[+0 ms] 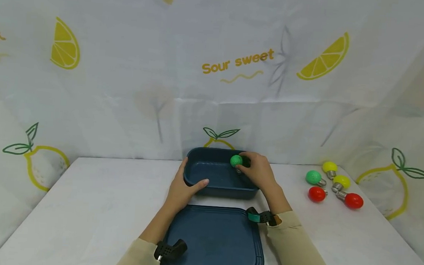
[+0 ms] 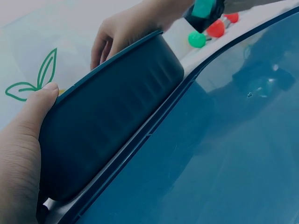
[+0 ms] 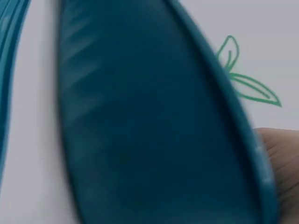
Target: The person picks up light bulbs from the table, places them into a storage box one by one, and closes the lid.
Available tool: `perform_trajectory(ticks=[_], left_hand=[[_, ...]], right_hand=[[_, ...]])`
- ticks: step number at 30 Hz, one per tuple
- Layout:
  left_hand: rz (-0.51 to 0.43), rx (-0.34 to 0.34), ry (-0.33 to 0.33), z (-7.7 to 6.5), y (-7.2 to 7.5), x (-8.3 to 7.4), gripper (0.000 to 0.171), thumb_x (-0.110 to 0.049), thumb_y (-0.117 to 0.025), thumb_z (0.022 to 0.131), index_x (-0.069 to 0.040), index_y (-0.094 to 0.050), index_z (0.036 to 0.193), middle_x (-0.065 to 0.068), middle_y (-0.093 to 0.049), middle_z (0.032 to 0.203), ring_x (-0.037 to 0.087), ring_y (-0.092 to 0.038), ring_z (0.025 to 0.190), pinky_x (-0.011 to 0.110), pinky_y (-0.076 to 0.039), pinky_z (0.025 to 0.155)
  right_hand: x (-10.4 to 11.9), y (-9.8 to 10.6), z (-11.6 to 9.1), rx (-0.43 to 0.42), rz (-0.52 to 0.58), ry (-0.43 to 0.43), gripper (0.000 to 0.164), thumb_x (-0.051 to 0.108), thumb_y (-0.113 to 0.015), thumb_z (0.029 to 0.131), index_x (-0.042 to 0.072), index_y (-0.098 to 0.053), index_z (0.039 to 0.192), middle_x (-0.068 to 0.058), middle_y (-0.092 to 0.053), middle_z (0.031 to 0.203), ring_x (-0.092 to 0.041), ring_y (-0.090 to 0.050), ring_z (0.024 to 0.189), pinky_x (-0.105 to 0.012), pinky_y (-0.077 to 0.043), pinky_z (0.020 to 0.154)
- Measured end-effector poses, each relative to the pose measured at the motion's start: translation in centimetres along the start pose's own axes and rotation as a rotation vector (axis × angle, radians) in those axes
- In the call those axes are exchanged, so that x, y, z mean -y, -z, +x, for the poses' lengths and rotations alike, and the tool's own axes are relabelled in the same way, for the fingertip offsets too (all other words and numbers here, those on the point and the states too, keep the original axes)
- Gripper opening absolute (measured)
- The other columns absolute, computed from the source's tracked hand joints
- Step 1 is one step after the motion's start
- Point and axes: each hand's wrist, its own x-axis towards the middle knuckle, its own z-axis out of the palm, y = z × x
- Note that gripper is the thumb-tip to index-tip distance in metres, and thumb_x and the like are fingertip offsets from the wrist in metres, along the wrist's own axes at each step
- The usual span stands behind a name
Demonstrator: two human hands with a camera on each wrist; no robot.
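My right hand pinches a green light bulb above the inside of a dark blue box, near its right end. The bulb's metal screw base points down. At the box's left front corner, my left hand grips the wall; its thumb lies over the front rim, also seen in the left wrist view. In that view the box wall hides the bulb and the right fingertips. The right wrist view is mostly filled by the box's outer wall, with part of the right hand behind the rim.
In front of the box lies a flat dark blue lid. To the right are another green bulb, two yellow bulbs and two red bulbs on the white table. A lemon-printed cloth hangs behind.
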Motion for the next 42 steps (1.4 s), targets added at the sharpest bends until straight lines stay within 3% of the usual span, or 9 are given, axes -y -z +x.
perform_trajectory(ticks=[6, 10, 18, 25, 33, 37, 40, 42], left_hand=[[-0.012, 0.001, 0.003, 0.0, 0.0, 0.2, 0.104, -0.052, -0.078, 0.083, -0.028, -0.016, 0.164, 0.008, -0.023, 0.169, 0.037, -0.024, 0.156, 0.066, -0.027, 0.119], [-0.013, 0.008, 0.002, 0.2, -0.4, 0.3, 0.105, -0.053, -0.078, 0.083, -0.030, -0.016, 0.163, 0.008, -0.024, 0.169, 0.037, -0.025, 0.155, 0.066, -0.028, 0.119], [-0.010, 0.004, 0.000, 0.3, -0.3, 0.0, 0.105, -0.054, -0.078, 0.082, -0.029, -0.016, 0.163, 0.007, -0.023, 0.169, 0.038, -0.025, 0.155, 0.067, -0.028, 0.118], [0.004, -0.005, 0.000, 0.2, 0.3, -0.1, 0.105, -0.053, -0.078, 0.083, -0.027, -0.016, 0.164, 0.008, -0.024, 0.169, 0.038, -0.026, 0.155, 0.067, -0.028, 0.118], [0.021, -0.007, -0.013, 0.2, 0.6, -0.1, 0.106, -0.053, -0.078, 0.083, -0.027, -0.015, 0.164, 0.008, -0.023, 0.169, 0.037, -0.025, 0.155, 0.066, -0.027, 0.120], [0.018, -0.004, -0.014, 0.2, 0.5, -0.1, 0.105, -0.053, -0.078, 0.083, -0.027, -0.015, 0.164, 0.008, -0.023, 0.169, 0.037, -0.025, 0.155, 0.066, -0.028, 0.119], [0.011, -0.005, -0.015, 0.1, 0.3, 0.0, 0.105, -0.053, -0.078, 0.083, -0.026, -0.016, 0.164, 0.009, -0.024, 0.169, 0.037, -0.026, 0.155, 0.066, -0.028, 0.119], [0.012, -0.008, -0.014, -0.1, 0.3, 0.0, 0.105, -0.053, -0.077, 0.083, -0.026, -0.016, 0.164, 0.009, -0.024, 0.169, 0.037, -0.026, 0.155, 0.066, -0.028, 0.119]], right_hand=[[0.5, 1.5, -0.4, -0.002, 0.035, 0.004, 0.048, 0.024, -0.078, 0.090, 0.005, -0.066, 0.132, -0.021, -0.066, 0.134, -0.040, -0.063, 0.122, -0.056, -0.051, 0.101], [1.2, 3.2, -1.0, -0.017, 0.061, 0.020, 0.052, 0.026, -0.078, 0.090, 0.006, -0.064, 0.135, -0.022, -0.064, 0.136, -0.042, -0.063, 0.121, -0.057, -0.052, 0.100], [2.2, 5.6, -2.7, -0.140, 0.074, 0.120, 0.051, 0.022, -0.082, 0.086, 0.007, -0.066, 0.133, -0.018, -0.067, 0.133, -0.038, -0.065, 0.120, -0.056, -0.056, 0.095], [0.9, 7.4, -5.2, -0.280, 0.117, 0.163, 0.052, 0.016, -0.085, 0.082, 0.005, -0.067, 0.129, -0.018, -0.067, 0.132, -0.039, -0.064, 0.120, -0.059, -0.054, 0.096], [-2.0, 9.3, -8.2, -0.377, 0.048, 0.107, 0.055, 0.012, -0.087, 0.078, 0.003, -0.067, 0.129, -0.021, -0.064, 0.136, -0.042, -0.060, 0.125, -0.061, -0.051, 0.097], [-4.6, 9.0, -8.8, -0.480, 0.035, 0.092, 0.059, 0.008, -0.089, 0.075, 0.003, -0.067, 0.130, -0.022, -0.066, 0.133, -0.041, -0.060, 0.123, -0.023, -0.044, 0.110], [-7.0, 8.4, -9.2, -0.538, 0.058, 0.047, 0.058, 0.007, -0.089, 0.075, 0.002, -0.067, 0.129, -0.022, -0.068, 0.129, -0.040, -0.062, 0.117, 0.002, -0.029, 0.096], [-8.2, 7.9, -9.5, -0.540, 0.101, -0.017, 0.057, 0.008, -0.088, 0.077, 0.003, -0.067, 0.129, -0.021, -0.068, 0.129, -0.034, -0.063, 0.113, 0.003, -0.034, 0.086]])
